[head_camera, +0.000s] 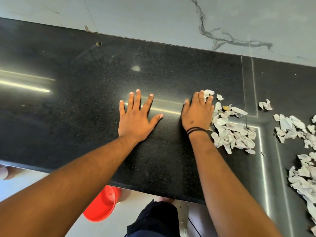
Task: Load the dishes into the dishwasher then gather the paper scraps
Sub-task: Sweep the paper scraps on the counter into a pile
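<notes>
Overhead, from the head view, the following items are recorded.

Black stone countertop (85, 100): polished and speckled, with light streaks reflected on it; a marble-patterned wall (153, 17) is seen along its far edge.

Left hand (135, 120): laid flat, palm down, on the countertop near the middle of the view, with fingers straight and spread apart; nothing is held.

Right hand (196, 113): placed palm down just beside the left one, fingers straight and close together, with their tips resting against the nearest paper scraps (229, 129). A black wristband (195, 130) is worn at the wrist.

Paper scraps: one heap of torn, crumpled white pieces is found touching the outer edge of the right hand and spreading away from it. A second, looser group (294, 127) is noted farther right, well apart from the hand, and more pieces (304, 182) are seen running down toward the right edge of the view. A single scrap (265, 105) lies alone between the heaps.

Red bucket (102, 204): seen on the floor below the near counter edge, partly hidden by the left forearm.

Dark garment (153, 218): visible at the bottom, worn by the person.
</notes>
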Demonstrator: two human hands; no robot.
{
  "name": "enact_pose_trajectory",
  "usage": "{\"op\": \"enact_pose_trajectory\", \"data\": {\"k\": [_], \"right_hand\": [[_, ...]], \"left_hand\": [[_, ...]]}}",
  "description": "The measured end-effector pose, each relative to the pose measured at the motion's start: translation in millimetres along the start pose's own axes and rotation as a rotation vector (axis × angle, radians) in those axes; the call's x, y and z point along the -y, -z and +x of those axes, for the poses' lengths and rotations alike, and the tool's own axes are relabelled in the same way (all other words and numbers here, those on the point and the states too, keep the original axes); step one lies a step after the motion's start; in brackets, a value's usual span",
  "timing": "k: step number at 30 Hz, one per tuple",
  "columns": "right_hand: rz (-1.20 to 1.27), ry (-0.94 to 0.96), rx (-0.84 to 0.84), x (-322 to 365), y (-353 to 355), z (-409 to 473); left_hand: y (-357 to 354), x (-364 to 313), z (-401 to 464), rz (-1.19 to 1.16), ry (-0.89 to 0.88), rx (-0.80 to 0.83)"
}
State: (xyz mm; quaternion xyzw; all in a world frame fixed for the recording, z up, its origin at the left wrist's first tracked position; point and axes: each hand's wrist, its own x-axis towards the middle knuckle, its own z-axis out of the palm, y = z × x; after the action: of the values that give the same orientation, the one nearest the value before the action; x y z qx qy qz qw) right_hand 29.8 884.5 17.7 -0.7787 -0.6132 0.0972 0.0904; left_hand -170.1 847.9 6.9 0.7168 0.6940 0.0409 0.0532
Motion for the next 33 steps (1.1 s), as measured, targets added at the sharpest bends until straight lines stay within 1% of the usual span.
{"op": "enact_pose_trajectory", "data": {"k": [1,2,4,5,6,7,8,11,14,16,18,20,24,26,28,30,33], "right_hand": [[0.026,0.035,-0.057,4,2,-12],[0.064,0.112,-0.112,11,2,-25],[0.134,0.345,-0.129,26,-2,-55],[0.149,0.449,-0.072,32,-6,-70],[0.149,0.506,-0.001,34,-10,-83],[0.138,0.521,0.065,33,-12,-94],[0.116,0.501,0.097,27,-15,-102],[0.036,0.342,0.075,-3,-13,-105],[0.033,0.181,0.038,-43,-2,-98],[0.082,0.131,-0.005,-63,4,-98],[0.162,0.15,-0.08,-70,8,-105],[0.18,0.233,-0.122,-62,10,-115],[0.115,0.449,0.004,-30,3,-129],[0.007,0.507,-0.005,-17,-2,-117],[-0.143,0.506,-0.067,-4,-2,-93],[-0.248,0.456,-0.091,7,0,-58],[-0.29,0.349,0.008,3,5,-12]], "left_hand": [[-1,0,0,-0.001,-0.001,-0.005],[-1,0,0,-0.003,0.002,-0.013],[-1,0,0,-0.006,-0.001,-0.018],[-1,1,0,0.0,-0.009,-0.01],[-2,0,0,0.012,-0.015,0.0],[-2,0,0,0.02,-0.014,0.002],[-2,0,0,0.02,-0.008,-0.007],[-1,-1,0,0.009,-0.001,-0.022],[0,-1,-1,0.002,-0.005,-0.013],[2,-1,-2,-0.006,-0.009,-0.017],[2,0,-2,-0.015,-0.012,-0.019],[2,0,-1,-0.02,-0.013,-0.024],[0,-1,-3,-0.026,-0.012,-0.031],[-1,-1,-2,-0.027,-0.009,-0.044],[-1,-2,-1,-0.021,-0.009,-0.044],[0,-3,-1,-0.015,0.002,-0.04],[0,-2,-3,-0.022,-0.001,-0.04]]}}
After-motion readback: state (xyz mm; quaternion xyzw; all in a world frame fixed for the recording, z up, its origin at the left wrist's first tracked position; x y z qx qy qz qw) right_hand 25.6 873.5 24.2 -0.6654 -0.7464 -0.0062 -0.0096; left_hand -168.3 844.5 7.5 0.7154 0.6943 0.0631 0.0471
